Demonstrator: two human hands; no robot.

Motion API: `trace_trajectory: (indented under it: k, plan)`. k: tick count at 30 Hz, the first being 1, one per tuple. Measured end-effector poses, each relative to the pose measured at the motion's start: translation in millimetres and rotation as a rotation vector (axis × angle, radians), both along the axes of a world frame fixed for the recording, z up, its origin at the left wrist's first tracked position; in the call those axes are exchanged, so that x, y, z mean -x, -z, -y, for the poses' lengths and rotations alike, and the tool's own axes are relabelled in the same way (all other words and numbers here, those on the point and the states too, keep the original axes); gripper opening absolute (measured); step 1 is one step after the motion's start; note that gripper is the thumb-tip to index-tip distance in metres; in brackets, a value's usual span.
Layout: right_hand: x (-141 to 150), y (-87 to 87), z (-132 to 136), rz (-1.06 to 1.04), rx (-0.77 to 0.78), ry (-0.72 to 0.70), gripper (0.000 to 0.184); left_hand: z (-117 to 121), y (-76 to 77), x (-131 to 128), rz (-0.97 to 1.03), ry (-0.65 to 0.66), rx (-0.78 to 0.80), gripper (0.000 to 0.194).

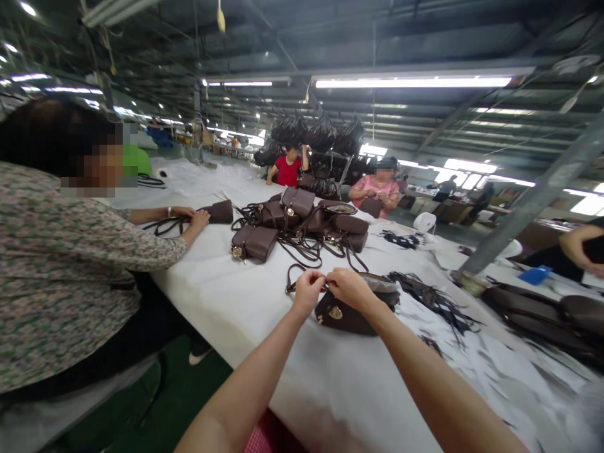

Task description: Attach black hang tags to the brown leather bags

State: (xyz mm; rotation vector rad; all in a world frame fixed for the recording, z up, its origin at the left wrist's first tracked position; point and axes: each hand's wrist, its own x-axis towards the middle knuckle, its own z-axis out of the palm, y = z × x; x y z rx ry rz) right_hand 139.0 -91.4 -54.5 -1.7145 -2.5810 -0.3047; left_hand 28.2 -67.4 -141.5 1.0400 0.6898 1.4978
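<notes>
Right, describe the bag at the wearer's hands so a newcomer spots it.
Find the white table and the heap of brown bags on it. Nearer the camera, by the wearer's left hand and right hand, is a dark brown bag. Unlike the heaped ones, it lies apart, greyish lining showing at its top.

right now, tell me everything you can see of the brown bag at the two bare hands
The dark brown bag looks like leather, with a gold-coloured emblem on its front, which faces the wearer. Its top gapes, showing a greyish inside. It rests on the white-covered table. The left hand and right hand meet at its upper left edge, fingers pinched; what they grip is too small to tell. The right forearm partly hides it.
</notes>
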Motion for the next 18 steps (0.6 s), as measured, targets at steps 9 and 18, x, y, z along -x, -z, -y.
trace_trajectory:
  k: [9,18]
  plan:
    - [-5.3,-0.8,-3.3,-0.063,-0.006,0.015,0.026,-5.9,2.3,6.4,0.009,0.082,0.008,0.013]
    - [-3.4,-2.5,-3.4,-0.092,0.009,-0.005,0.026,-3.2,5.8,6.4,0.017,0.003,0.01,0.009]
